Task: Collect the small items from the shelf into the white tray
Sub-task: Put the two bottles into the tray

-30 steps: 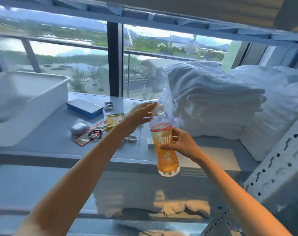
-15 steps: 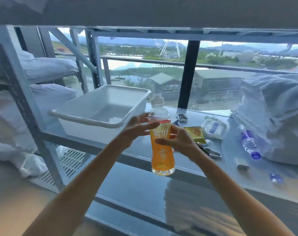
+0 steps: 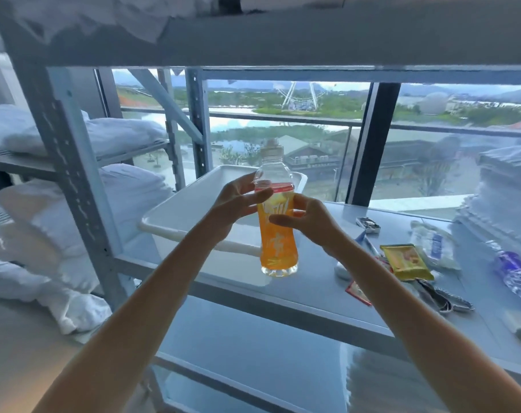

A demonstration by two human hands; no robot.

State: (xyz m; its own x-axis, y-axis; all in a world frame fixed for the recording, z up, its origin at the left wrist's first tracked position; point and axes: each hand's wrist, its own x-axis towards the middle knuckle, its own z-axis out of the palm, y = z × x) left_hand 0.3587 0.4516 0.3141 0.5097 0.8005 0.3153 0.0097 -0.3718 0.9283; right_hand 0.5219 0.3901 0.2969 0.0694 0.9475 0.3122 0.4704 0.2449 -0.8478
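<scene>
An orange drink bottle (image 3: 278, 239) with a pale cap stands upright in the air in front of the white tray (image 3: 176, 225), which sits on the left part of the grey shelf. My left hand (image 3: 238, 201) holds the bottle's upper part from the left. From the right, my right hand (image 3: 307, 222) grips its middle. On the shelf to the right lie a yellow packet (image 3: 406, 262), a small metal tin (image 3: 368, 225), a red card (image 3: 357, 292), a metal clip (image 3: 444, 298) and a purple-labelled bottle (image 3: 514, 274).
A grey shelf upright (image 3: 68, 162) stands left of the tray, with white pillows (image 3: 83, 135) on the rack beyond it. Folded white towels (image 3: 503, 198) are stacked at the far right. A clear plastic bag (image 3: 432, 242) lies by the packet. A window is behind the shelf.
The view has swung left, bringing the tray behind the bottle. The bottle moved left with both hands; my left hand went from its cap down to its shoulder.
</scene>
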